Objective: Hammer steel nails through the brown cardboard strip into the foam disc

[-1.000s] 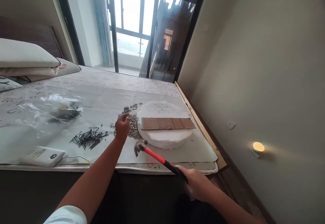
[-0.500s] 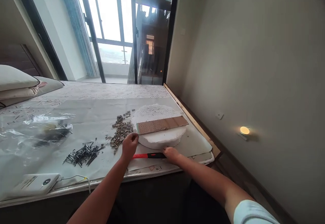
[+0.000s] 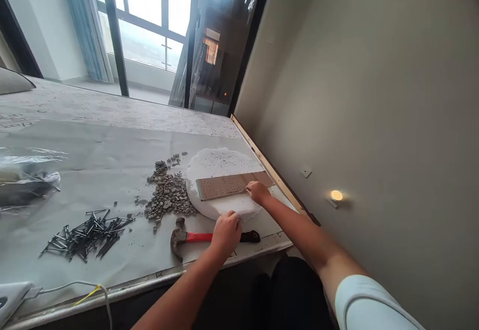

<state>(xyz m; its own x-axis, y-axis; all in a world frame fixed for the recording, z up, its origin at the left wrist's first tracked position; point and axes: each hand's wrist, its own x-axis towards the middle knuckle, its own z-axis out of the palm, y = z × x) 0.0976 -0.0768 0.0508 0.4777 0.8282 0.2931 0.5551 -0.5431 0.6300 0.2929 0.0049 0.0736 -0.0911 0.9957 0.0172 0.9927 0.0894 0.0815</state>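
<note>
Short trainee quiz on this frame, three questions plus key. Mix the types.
1. Multiple choice: which thing is the right hand nearest to?
A. plastic bag
B. brown board
C. white cable

2. True or false: the hammer is gripped in the right hand.

3. Fill in: the gravel lies between the nails and the ____.

Key
1. B
2. False; the hammer lies on the pale sheet
3. white disc
</note>
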